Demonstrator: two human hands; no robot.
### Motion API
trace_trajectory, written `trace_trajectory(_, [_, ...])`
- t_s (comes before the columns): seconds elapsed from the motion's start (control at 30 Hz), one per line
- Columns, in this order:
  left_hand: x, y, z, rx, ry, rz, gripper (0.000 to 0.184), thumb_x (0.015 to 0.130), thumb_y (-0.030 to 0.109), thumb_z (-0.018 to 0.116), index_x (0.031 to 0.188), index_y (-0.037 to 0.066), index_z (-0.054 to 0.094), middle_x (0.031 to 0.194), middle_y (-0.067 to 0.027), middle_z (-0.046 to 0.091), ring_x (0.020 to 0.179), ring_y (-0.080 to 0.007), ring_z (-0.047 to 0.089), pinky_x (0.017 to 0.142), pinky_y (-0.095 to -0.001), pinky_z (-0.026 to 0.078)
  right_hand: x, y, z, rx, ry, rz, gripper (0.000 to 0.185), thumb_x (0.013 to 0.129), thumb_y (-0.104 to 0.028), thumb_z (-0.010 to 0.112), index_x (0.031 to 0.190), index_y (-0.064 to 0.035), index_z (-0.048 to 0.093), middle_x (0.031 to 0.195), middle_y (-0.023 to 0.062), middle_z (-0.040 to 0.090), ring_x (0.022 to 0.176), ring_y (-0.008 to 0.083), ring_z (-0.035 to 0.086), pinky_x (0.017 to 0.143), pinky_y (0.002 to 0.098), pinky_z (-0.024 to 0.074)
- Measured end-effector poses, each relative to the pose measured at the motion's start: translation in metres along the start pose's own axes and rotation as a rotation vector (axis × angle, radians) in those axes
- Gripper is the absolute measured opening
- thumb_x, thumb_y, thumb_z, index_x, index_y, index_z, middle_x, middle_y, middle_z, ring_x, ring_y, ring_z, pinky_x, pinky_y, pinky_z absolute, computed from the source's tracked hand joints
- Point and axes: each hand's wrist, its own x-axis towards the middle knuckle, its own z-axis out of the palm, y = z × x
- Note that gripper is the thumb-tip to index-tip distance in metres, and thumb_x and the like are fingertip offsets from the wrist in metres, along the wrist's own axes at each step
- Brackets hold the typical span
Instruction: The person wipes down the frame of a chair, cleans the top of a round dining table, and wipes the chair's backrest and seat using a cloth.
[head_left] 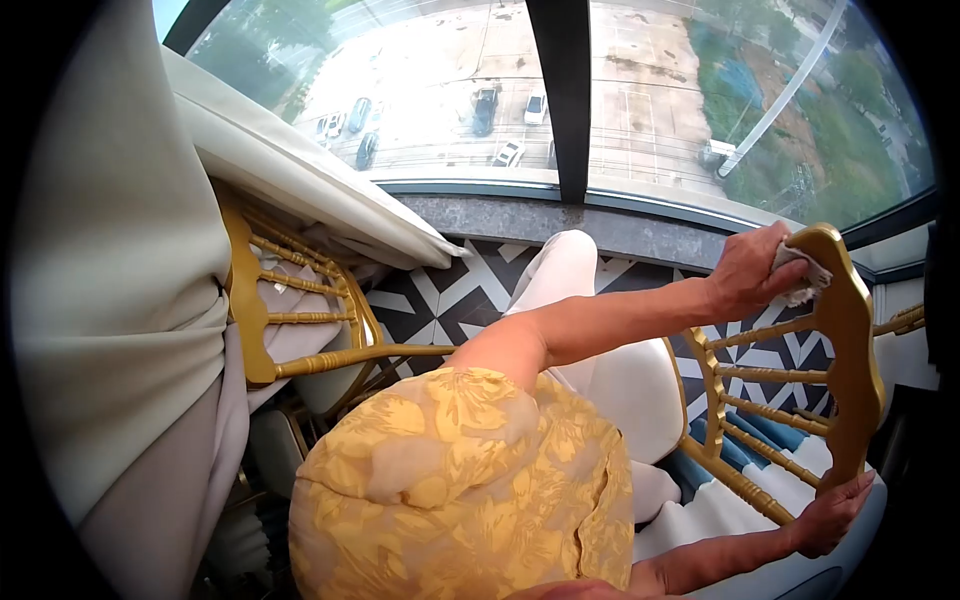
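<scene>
A gold chair (850,360) with a spindled back stands at the right of the head view. My left hand (748,268) is closed around a crumpled whitish cloth (803,275) and presses it against the upper end of the chair's wide top rail. My right hand (832,515) grips the same rail at its lower end. Part of the cloth is hidden under my left fingers. The chair's pale seat (640,400) shows beside my legs.
Another gold chair (255,300) stands at the left against a long pale curtain (130,250). A grey stone sill (640,228) runs below large windows that overlook a car park. The floor (425,300) has black-and-white patterned tiles. Blue and white fabric (735,445) lies behind the chair's spindles.
</scene>
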Motion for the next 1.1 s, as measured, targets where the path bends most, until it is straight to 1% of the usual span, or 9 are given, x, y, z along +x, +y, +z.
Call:
trace_trajectory(0.27, [-0.075, -0.061, -0.006, 0.131, -0.041, -0.085, 0.042, 0.082, 0.03, 0.075, 0.107, 0.007, 0.052, 0.088, -0.0151, 0.061, 0.08, -0.0379, 0.061, 0.072, -0.0444, 0.048, 0.007, 0.01, 0.017, -0.019, 0.053, 0.056, 0.063, 0.099, -0.066, 0.021, 0.126, -0.0315, 0.066, 0.109, 0.0017, 0.073, 0.095, 0.0284, 0.069, 0.078, 0.0424, 0.057])
trace_trajectory(0.37, [-0.134, -0.105, -0.012, 0.232, -0.135, -0.232, 0.045, 0.073, 0.018, 0.077, 0.11, 0.01, 0.053, 0.095, -0.0112, 0.063, 0.09, -0.0381, 0.06, 0.08, -0.0462, 0.047, 0.0, -0.008, -0.004, -0.049, 0.015, 0.158, 0.06, 0.098, -0.066, 0.024, 0.117, -0.0327, 0.071, 0.102, 0.0023, 0.074, 0.091, 0.0314, 0.069, 0.081, 0.0455, 0.0547])
trace_trajectory(0.5, [-0.194, -0.154, -0.02, 0.122, -0.281, -0.63, 0.036, 0.082, 0.023, 0.07, 0.109, 0.011, 0.051, 0.093, -0.0158, 0.065, 0.089, -0.0406, 0.064, 0.074, -0.0469, 0.049, -0.002, -0.019, -0.018, -0.033, -0.018, 0.156, 0.059, 0.099, -0.063, 0.028, 0.111, -0.0267, 0.073, 0.092, 0.0089, 0.074, 0.085, 0.0334, 0.069, 0.07, 0.047, 0.0528])
trace_trajectory(0.6, [-0.188, -0.161, -0.021, 0.14, -0.341, -0.46, 0.035, 0.085, 0.027, 0.07, 0.107, 0.009, 0.05, 0.086, -0.0158, 0.067, 0.083, -0.0397, 0.066, 0.07, -0.0426, 0.051, -0.004, -0.025, -0.022, 0.019, 0.096, 0.062, 0.054, 0.101, -0.058, 0.033, 0.11, -0.0238, 0.074, 0.086, 0.0065, 0.074, 0.077, 0.031, 0.07, 0.061, 0.0433, 0.0532])
trace_trajectory(0.67, [-0.168, -0.148, -0.016, 0.095, -0.334, -0.391, 0.036, 0.093, 0.03, 0.063, 0.114, 0.004, 0.048, 0.093, -0.0132, 0.069, 0.087, -0.027, 0.07, 0.075, -0.0355, 0.052, -0.004, -0.021, -0.018, 0.018, 0.092, 0.015, 0.055, 0.102, -0.056, 0.033, 0.11, -0.0206, 0.075, 0.085, 0.0025, 0.075, 0.072, 0.0245, 0.071, 0.057, 0.0375, 0.0539])
trace_trajectory(0.73, [-0.13, -0.115, -0.004, -0.051, -0.164, -0.341, 0.034, 0.088, 0.028, 0.069, 0.104, 0.005, 0.05, 0.089, -0.0146, 0.069, 0.079, -0.0348, 0.068, 0.071, -0.0372, 0.052, -0.005, -0.028, -0.025, 0.069, 0.089, 0.014, 0.055, 0.102, -0.056, 0.033, 0.108, -0.0206, 0.075, 0.083, 0.0023, 0.074, 0.071, 0.0228, 0.07, 0.057, 0.0361, 0.0539])
trace_trajectory(0.87, [-0.048, -0.036, 0.002, -0.144, -0.081, -0.074, 0.015, 0.1, 0.017, 0.053, 0.108, 0.004, 0.05, 0.092, -0.0034, 0.057, 0.083, -0.0104, 0.053, 0.075, -0.0265, 0.047, -0.007, -0.029, -0.025, 0.154, 0.105, -0.003, 0.053, 0.103, -0.052, 0.034, 0.103, -0.0178, 0.075, 0.084, 0.0021, 0.074, 0.07, 0.0203, 0.071, 0.062, 0.0351, 0.0556])
trace_trajectory(1.03, [-0.04, -0.038, 0.02, 0.056, 0.092, 0.091, 0.016, 0.101, 0.017, 0.053, 0.105, 0.002, 0.05, 0.087, -0.0041, 0.058, 0.077, -0.0102, 0.053, 0.069, -0.0271, 0.047, -0.007, -0.026, -0.019, 0.241, 0.181, -0.072, 0.053, 0.103, -0.051, 0.035, 0.101, -0.0152, 0.074, 0.085, 0.0035, 0.075, 0.073, 0.0214, 0.072, 0.066, 0.0351, 0.0574])
trace_trajectory(1.1, [-0.076, -0.068, 0.016, 0.12, 0.099, -0.008, 0.028, 0.094, 0.02, 0.063, 0.111, 0.004, 0.049, 0.087, -0.0142, 0.065, 0.075, -0.0241, 0.066, 0.068, -0.034, 0.051, -0.006, -0.024, -0.018, 0.232, 0.152, -0.079, 0.052, 0.103, -0.05, 0.036, 0.101, -0.0145, 0.074, 0.085, 0.0044, 0.075, 0.072, 0.0221, 0.072, 0.065, 0.0358, 0.0578])
